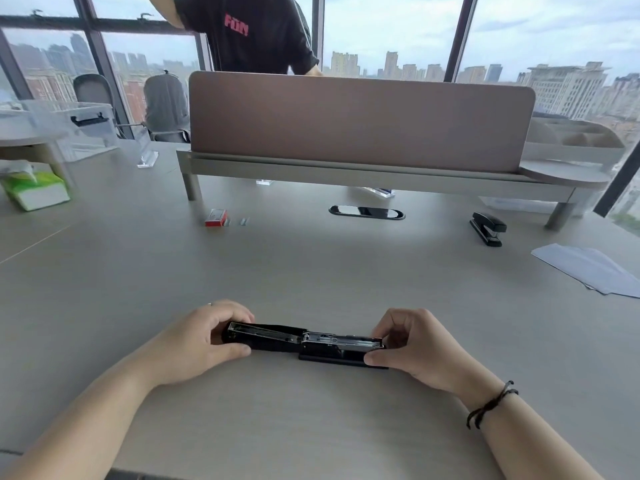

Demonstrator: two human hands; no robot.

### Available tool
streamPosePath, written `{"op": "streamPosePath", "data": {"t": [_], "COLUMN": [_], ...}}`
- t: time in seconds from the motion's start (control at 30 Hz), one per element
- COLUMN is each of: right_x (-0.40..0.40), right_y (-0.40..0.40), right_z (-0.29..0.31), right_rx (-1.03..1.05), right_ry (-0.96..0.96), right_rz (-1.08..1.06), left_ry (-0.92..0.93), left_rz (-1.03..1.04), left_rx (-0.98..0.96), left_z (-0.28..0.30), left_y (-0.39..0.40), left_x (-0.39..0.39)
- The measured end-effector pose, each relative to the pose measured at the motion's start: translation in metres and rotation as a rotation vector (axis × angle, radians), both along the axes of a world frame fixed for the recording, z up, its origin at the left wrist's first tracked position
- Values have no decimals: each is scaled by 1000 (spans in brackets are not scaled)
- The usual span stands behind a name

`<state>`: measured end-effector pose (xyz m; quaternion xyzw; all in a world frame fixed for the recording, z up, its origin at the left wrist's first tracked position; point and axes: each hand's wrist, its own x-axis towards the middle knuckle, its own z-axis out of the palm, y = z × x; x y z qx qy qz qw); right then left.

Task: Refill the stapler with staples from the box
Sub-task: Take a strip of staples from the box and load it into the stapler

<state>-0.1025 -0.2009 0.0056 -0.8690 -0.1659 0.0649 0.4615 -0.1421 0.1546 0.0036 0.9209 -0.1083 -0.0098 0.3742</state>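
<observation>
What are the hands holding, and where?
The opened stapler: left hand grips the flipped-back top's end, right hand grips the magazine end.

Only one piece of lettering can be made out: pink-red capitals, seemingly "FUN", are printed on the chest of a black T-shirt [249, 32] worn by a person standing far beyond the hands, behind the divider. The print is blurred, so the reading is uncertain. A red and white box [216, 217], lying well ahead of the left hand, carries markings too small to be read.
</observation>
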Motion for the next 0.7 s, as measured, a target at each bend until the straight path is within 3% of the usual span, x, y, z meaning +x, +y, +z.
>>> {"op": "streamPosePath", "data": {"t": [0.17, 0.37, 0.5, 0.7], "right_x": [-2, -6, 2, 56], "right_y": [1, 4, 18, 82], "right_z": [3, 12, 23, 38], "right_rx": [-7, 55, 122, -54], "right_ry": [0, 44, 43, -10], "right_rz": [-6, 32, -38, -52], "left_ry": [-4, 241, 70, -115], "left_rz": [-2, -48, 69, 437], "left_rx": [2, -135, -270, -351], "left_z": [4, 33, 40, 20], "left_y": [-3, -1, -17, -15], "left_x": [0, 16, 45, 90]}}
